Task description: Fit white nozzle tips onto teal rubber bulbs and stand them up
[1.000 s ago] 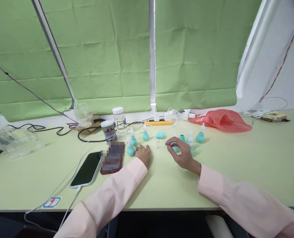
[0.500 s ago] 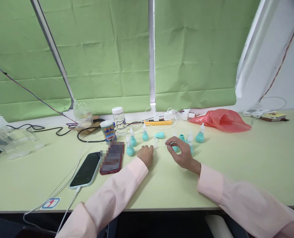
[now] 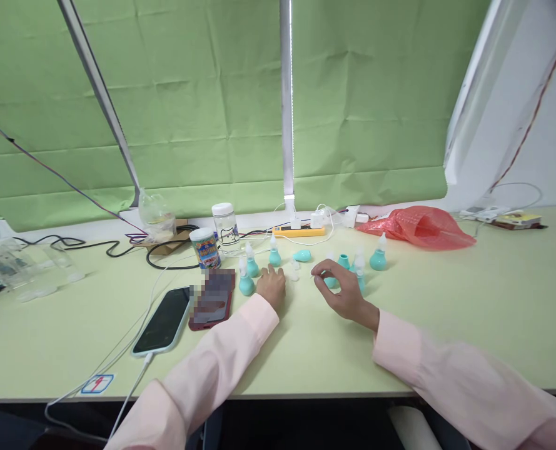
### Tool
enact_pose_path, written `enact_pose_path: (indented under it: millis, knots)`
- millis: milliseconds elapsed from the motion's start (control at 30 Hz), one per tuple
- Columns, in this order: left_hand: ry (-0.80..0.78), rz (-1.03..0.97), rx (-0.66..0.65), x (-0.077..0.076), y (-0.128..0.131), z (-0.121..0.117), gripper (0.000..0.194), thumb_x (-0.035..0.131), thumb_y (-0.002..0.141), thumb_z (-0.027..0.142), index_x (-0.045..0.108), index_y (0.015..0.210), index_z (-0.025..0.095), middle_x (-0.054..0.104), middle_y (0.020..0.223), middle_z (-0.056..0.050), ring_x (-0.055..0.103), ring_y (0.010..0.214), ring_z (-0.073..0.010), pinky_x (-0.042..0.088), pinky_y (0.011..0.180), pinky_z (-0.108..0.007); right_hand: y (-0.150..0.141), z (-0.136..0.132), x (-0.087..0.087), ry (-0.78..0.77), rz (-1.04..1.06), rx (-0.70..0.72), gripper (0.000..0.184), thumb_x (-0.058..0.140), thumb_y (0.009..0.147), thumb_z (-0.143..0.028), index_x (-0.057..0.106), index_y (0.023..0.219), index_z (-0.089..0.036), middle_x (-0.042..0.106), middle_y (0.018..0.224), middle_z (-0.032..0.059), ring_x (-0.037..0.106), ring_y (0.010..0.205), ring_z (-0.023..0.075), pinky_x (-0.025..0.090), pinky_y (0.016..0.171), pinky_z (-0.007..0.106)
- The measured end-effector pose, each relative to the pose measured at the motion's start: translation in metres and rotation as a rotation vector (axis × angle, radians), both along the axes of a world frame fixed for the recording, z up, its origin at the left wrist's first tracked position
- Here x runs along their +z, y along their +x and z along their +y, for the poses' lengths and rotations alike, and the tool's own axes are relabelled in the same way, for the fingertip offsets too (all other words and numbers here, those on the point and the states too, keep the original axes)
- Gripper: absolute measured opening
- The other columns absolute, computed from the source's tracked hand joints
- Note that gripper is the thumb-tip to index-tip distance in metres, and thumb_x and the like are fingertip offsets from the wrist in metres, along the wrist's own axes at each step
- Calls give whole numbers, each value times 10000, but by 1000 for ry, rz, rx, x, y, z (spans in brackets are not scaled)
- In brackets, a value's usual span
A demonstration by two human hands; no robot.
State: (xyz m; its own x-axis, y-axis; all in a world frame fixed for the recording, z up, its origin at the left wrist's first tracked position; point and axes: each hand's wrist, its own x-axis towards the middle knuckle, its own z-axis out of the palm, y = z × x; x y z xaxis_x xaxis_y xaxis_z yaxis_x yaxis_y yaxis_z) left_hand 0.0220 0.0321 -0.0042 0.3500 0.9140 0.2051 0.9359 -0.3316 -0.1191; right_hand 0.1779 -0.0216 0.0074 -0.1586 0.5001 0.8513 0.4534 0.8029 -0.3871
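Observation:
Several teal nasal aspirators with clear tips stand about both hands. My left hand lies on the table, fingers slightly apart and nothing visibly held, just in front of one upright aspirator. To its left stands another aspirator. My right hand is closed, thumb and forefinger pinching a small whitish piece too tiny to name. Partly hidden behind it are more aspirators and a teal bulb without a tip. A further teal bulb lies on its side, near small translucent pieces between my hands.
Two phones, one with a pale case and one with a red case, lie left of my left arm. Behind are a labelled can, a clear jar, a yellow power strip and a red bubble-wrap bag.
My left hand has shifted slightly forward and left, and its fingers now reach towards the upright aspirator. My right hand keeps its pinch almost in place.

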Motion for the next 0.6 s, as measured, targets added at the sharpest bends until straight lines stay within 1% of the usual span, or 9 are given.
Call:
enact_pose_path:
  millis: [67,200,267,333,400,467,533,600]
  knots:
    - [-17,-4,7,-3,0,1,271,322,754,107,462,984,72,469,981,-182,455,939,-260,425,654,-348,0,1,-1,3,-7,6,124,430,721,-126,458,816,-200,507,745,30,504,683,135,470,573,283]
    - [-68,-6,-61,-7,-2,6,261,310,743,62,537,859,119,540,858,-111,515,834,-197,419,651,-289,0,1,-1,12,-16,4,118,423,726,-132,454,815,-203,514,743,32,505,686,138,469,574,289]
    - [-62,-23,-67,-6,-2,9,283,287,764,88,531,899,136,551,838,-100,526,806,-185,412,652,-285,0,1,0,19,-18,-3,114,423,727,-132,454,812,-202,517,738,33,506,680,138,467,574,290]
    - [-35,-48,-63,-3,1,12,323,247,789,118,477,1013,152,546,879,-102,512,849,-186,403,664,-286,0,1,0,25,-18,-8,113,425,725,-129,454,808,-200,517,733,33,507,680,139,466,569,288]
    - [-1,-78,-81,1,6,16,355,213,810,161,389,1117,189,522,960,-94,469,930,-189,393,684,-288,0,1,0,30,-16,-11,112,427,723,-128,455,806,-199,517,729,34,506,677,140,465,564,288]
    - [7,-104,-93,4,15,21,368,188,824,251,331,1164,236,507,993,-84,437,966,-205,386,689,-307,0,1,1,35,-13,-9,112,429,722,-129,457,806,-198,519,727,34,505,671,140,464,563,289]
    - [-16,-116,-82,5,25,26,390,177,815,363,368,1140,262,523,955,-85,447,937,-232,384,669,-338,-1,1,1,38,-9,-2,111,429,723,-134,459,806,-200,522,730,34,505,666,139,465,562,290]
    - [-39,-111,-58,4,34,31,417,192,796,419,472,1048,239,536,914,-100,454,910,-259,379,658,-364,-1,1,1,42,-6,3,107,426,724,-138,462,801,-203,525,731,32,508,667,138,466,559,286]
